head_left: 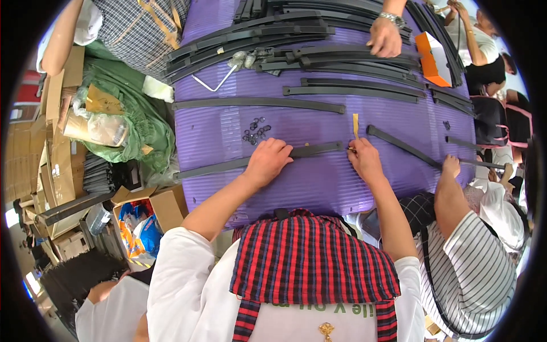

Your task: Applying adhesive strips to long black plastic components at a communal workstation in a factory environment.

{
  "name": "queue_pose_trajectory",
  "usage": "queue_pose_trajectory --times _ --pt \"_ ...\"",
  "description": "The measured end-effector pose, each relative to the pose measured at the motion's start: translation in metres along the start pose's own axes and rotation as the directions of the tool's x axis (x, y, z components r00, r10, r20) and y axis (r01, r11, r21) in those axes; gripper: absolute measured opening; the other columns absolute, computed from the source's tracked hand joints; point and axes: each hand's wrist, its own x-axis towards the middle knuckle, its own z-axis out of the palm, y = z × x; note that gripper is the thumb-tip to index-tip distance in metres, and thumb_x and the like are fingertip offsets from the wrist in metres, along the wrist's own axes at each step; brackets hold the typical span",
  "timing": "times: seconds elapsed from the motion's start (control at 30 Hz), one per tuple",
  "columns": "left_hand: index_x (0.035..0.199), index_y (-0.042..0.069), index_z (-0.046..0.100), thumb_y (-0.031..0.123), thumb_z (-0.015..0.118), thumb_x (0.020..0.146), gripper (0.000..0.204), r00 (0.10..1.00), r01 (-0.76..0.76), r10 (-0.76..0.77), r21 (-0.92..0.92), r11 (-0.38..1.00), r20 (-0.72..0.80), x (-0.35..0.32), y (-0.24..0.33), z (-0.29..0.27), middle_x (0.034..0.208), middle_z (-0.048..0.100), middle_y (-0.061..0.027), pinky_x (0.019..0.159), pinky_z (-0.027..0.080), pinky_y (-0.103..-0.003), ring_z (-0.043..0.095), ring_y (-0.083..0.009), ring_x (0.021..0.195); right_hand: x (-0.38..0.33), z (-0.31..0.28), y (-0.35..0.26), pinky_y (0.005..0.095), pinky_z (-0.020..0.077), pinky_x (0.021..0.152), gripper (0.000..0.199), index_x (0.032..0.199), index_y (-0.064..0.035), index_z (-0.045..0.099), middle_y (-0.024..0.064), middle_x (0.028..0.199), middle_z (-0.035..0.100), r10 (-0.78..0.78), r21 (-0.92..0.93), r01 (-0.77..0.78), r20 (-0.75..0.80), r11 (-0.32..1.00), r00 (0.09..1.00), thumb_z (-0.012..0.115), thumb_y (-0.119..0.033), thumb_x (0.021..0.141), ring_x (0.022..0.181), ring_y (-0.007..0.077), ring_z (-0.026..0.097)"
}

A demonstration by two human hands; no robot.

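My left hand [269, 162] is closed over a long black bar [219, 167] lying slantwise near the table's front. Its fingers wrap the bar around the middle. Just beyond the bar's right end, my right hand [366, 159] pinches something small that I cannot make out. A flat yellow strip [355, 124] stretches away from those fingers; whether they grip it is unclear. Small dark rings [256, 131] lie scattered beyond my left hand. Another long black bar [259, 104] lies farther off.
Purple ribbed sheeting [213, 134] covers the table. Stacked black bars [250, 33], a bent hex key [215, 82] and an orange box [433, 60] occupy the far side. One co-worker's hand [386, 39] reaches over bars; another's [450, 166] is at right. A carton [168, 211] stands left.
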Motion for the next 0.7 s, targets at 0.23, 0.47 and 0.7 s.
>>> queue_pose_trajectory --times 0.23,0.47,0.7 --pt "0.095 0.002 0.056 0.021 0.063 0.072 0.030 0.997 -0.073 0.075 -0.056 0.996 0.033 -0.007 -0.015 -0.025 0.090 0.053 -0.0102 0.076 0.043 -0.036 0.050 -0.0274 0.086 -0.015 0.003 -0.008 0.0305 0.0452 0.058 0.018 0.085 -0.0008 0.060 0.0114 0.076 0.058 0.173 0.339 -0.118 -0.136 0.933 0.975 0.064 -0.008 0.069 0.060 0.0212 0.055" --pt "0.098 0.005 0.056 0.023 0.064 0.072 0.033 0.995 -0.096 0.096 -0.037 0.995 -0.013 -0.015 -0.027 -0.017 0.089 0.052 -0.0072 0.074 0.042 -0.033 0.050 -0.0242 0.084 -0.014 0.018 -0.040 0.0254 0.0441 0.056 0.019 0.087 -0.0013 0.060 0.0067 0.077 0.056 0.149 0.456 -0.049 -0.187 0.889 0.971 0.062 -0.001 0.069 0.059 0.0142 0.054" --pt "0.100 0.005 0.058 0.022 0.066 0.070 0.036 0.997 -0.082 0.082 -0.020 0.996 -0.011 -0.014 -0.025 -0.016 0.088 0.053 -0.0060 0.073 0.042 -0.033 0.050 -0.0229 0.082 -0.007 0.030 -0.045 0.0294 0.0468 0.058 0.021 0.089 -0.0021 0.060 0.0083 0.079 0.056 0.120 0.412 -0.046 -0.156 0.910 0.980 0.061 0.001 0.068 0.062 0.0185 0.058"
